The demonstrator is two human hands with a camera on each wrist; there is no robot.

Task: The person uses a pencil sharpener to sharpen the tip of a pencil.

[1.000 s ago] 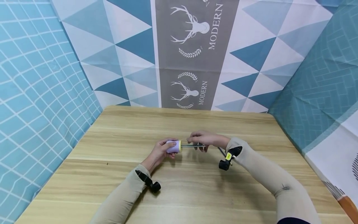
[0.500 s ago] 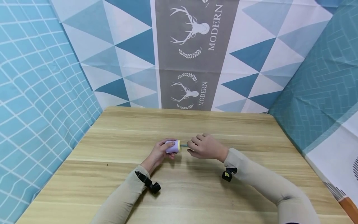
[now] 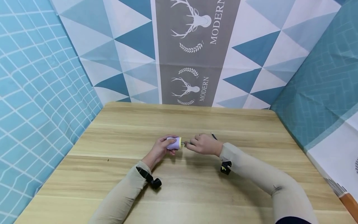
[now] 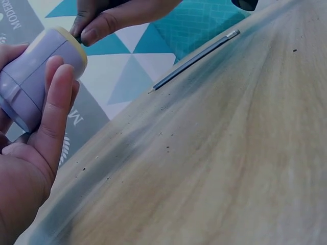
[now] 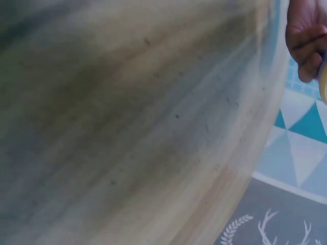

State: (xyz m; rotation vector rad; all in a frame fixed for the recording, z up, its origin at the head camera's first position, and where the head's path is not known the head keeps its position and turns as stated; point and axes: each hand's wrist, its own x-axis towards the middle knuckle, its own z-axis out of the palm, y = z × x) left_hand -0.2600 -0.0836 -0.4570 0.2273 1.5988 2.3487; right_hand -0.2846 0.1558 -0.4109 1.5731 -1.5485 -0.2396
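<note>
In the head view, my left hand (image 3: 161,150) grips a lilac pencil sharpener (image 3: 174,143) with a yellow rim, above the table. A short stretch of a thin pencil (image 3: 183,143) shows at the rim end, and my right hand (image 3: 205,144) pinches it close to the sharpener. The left wrist view shows the right thumb and fingers (image 4: 115,23) at the yellow end of the sharpener (image 4: 43,71); most of the pencil is hidden there. In the right wrist view only the left hand (image 5: 306,43) and a sliver of yellow rim (image 5: 323,84) appear at the edge.
A second, dark pencil (image 4: 196,58) lies on the wooden table (image 4: 230,153), mostly hidden behind the right hand in the head view. Small dark specks dot the tabletop. Patterned cloths (image 3: 128,62) hang behind and at both sides.
The right hand's fingers, looser around the pencil a second ago, have closed on it and shifted left toward the sharpener. Less pencil shows. The left hand keeps its hold; the head view has tilted slightly.
</note>
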